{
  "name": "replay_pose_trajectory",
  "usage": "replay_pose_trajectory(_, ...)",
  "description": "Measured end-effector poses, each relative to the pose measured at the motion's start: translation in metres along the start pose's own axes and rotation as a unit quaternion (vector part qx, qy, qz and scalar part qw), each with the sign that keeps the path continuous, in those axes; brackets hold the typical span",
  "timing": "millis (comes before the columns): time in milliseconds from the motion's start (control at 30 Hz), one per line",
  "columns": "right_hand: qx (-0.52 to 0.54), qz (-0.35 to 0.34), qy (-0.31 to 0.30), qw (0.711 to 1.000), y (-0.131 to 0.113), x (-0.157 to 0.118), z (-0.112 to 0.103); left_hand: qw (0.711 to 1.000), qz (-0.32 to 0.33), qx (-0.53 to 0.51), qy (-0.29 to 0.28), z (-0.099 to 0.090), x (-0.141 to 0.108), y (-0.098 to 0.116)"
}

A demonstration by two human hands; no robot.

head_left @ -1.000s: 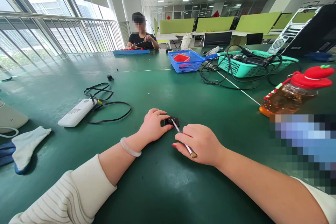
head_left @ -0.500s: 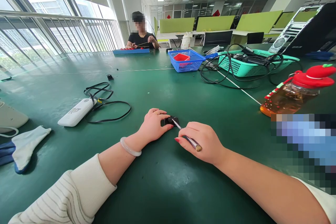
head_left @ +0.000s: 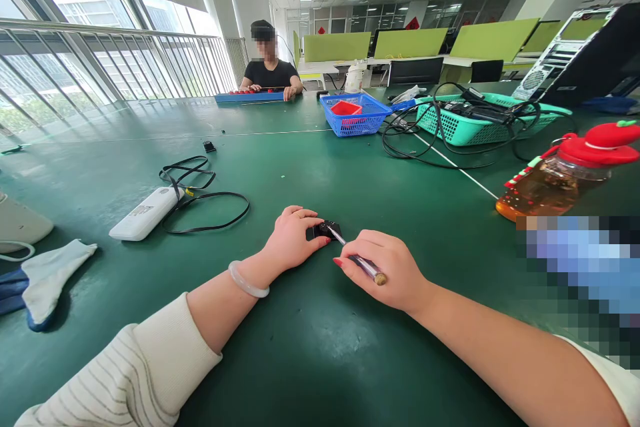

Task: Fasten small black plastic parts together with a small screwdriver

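Note:
My left hand (head_left: pixel 295 237) is closed on a small black part (head_left: pixel 327 229), its thumb and fingers at the part's left and near sides. The part lies on the green table, and its details are too small to make out. In my right hand (head_left: pixel 383 267) is a slim screwdriver (head_left: pixel 367 268) with a metal shaft and a brownish end cap. It tilts down to the left, and its tip meets the top of the black part. My right fingers hide some of the handle.
A white power bank (head_left: pixel 146 215) with a black cable (head_left: pixel 207 230) lies left, near a glove (head_left: pixel 57 280). Blue (head_left: pixel 356 125) and teal baskets (head_left: pixel 467 135), loose cables and a red-lidded bottle (head_left: pixel 555 183) stand right. Another person (head_left: pixel 271 73) sits across the table (head_left: pixel 280 360).
The person across the table has lowered a raised hand to the tabletop. My hands, the screwdriver and the black part stay almost in place, with only a slight shift of my right hand.

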State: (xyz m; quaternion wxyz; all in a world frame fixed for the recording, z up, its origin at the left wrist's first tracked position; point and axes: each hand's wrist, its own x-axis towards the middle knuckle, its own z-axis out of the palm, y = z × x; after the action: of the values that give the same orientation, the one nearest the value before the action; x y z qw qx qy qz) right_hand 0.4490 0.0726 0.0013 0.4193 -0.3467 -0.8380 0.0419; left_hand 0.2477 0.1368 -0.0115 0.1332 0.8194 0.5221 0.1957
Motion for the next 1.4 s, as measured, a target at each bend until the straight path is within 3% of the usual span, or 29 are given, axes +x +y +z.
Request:
replay_pose_trajectory(333, -0.007, 0.000, 0.043, 0.999, -0.0010, 0.0018, -0.0008, 1.000, 0.006, 0.003, 0.002, 0.0005, 0.0000, -0.0011)
replay_pose_trajectory(867, -0.062, 0.008, 0.009, 0.998, 0.0013, 0.0008, 0.0019, 1.000, 0.001, 0.006, -0.004, 0.0003, -0.0002, -0.0008)
replay_pose_trajectory(1133, -0.034, 0.030, 0.004, 0.999, 0.0026, -0.0001, 0.0031, 1.000, 0.004, 0.011, -0.008, -0.0003, 0.0005, -0.0012)
replay_pose_trajectory(1400, -0.052, -0.008, 0.006, 0.999, -0.0011, 0.0023, -0.0009, 1.000, 0.000, 0.007, -0.007, -0.0006, 0.0001, -0.0003)
